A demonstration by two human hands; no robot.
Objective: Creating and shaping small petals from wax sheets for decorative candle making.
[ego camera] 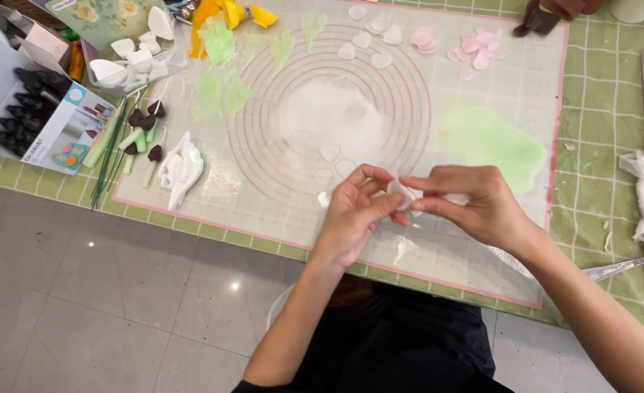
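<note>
White petal piece [402, 195] sits pinched between left hand [351, 215] and right hand [474, 204], fingertips closed on it, lifted just above the silicone mat [482, 87] for shaping.

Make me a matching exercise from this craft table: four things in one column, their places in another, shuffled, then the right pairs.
Things:
1. pink petals
2. green sheet
3. box of dark tips
4. small white piece

Places:
A. far left edge of the table
B. between the fingers of both hands
C. top right of the mat
D. right part of the mat, beyond the right hand

Pairs: 1-C, 2-D, 3-A, 4-B
</note>
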